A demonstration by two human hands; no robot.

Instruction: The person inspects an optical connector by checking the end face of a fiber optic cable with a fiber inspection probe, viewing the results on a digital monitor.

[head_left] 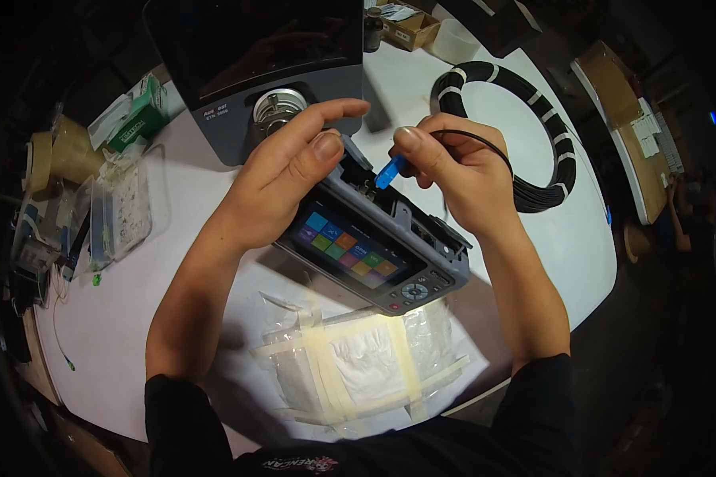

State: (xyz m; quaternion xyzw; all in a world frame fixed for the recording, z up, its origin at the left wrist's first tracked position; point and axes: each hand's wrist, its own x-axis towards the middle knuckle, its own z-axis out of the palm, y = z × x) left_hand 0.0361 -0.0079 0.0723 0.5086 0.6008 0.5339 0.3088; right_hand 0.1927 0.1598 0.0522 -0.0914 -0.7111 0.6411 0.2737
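My left hand grips the left end of a grey handheld optical tester, its thumb by a raised port flap on the top edge. Coloured icon tiles light the tester's screen; round buttons sit to the right of it. Between thumb and fingers, my right hand pinches a blue fibre connector, whose tip is right at the ports under the flap. From the connector a thin black cable loops over the back of that hand.
Behind the tester stands a large dark-screened machine. A taped coil of black cable lies at right. On the left are a green box and a clear plastic box. A plastic-wrapped, taped pad rests in front of me.
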